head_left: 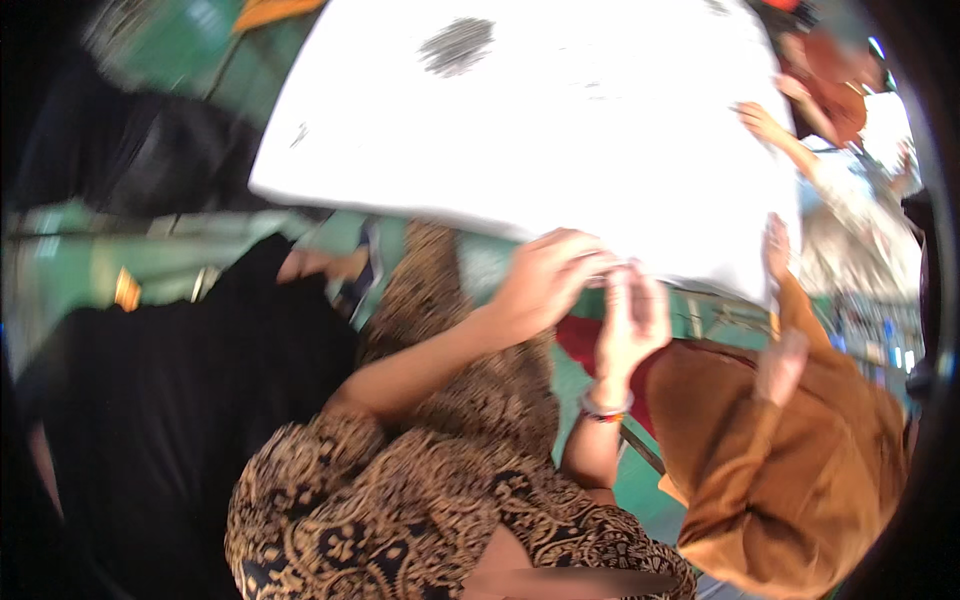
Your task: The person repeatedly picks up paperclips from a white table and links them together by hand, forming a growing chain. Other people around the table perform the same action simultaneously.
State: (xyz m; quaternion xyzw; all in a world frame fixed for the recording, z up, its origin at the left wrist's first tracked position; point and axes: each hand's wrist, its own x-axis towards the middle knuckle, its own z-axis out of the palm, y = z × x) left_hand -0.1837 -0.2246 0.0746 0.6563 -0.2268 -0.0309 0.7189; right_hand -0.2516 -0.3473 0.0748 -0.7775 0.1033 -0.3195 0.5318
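A large white surface (600,150), bright and overexposed, spreads in front of me; whether it is a tabletop or a sheet over one is unclear. Just at its near edge, my left hand (550,285) reaches in with bent fingers pinched together. My right hand (632,325), a bracelet (606,408) on its wrist, meets it from the right, its fingertips bent and touching those of the left. Something small may lie between the fingertips, but blur and the fingers hide it. A dark grey smudge (458,46) marks the far part of the white surface.
At my right sits a person in a brown top (790,450), one hand (777,248) on the surface's edge. Another person's hand (762,122) rests farther up that side. Someone in black clothing (190,390) is close on my left. The floor (90,262) is green.
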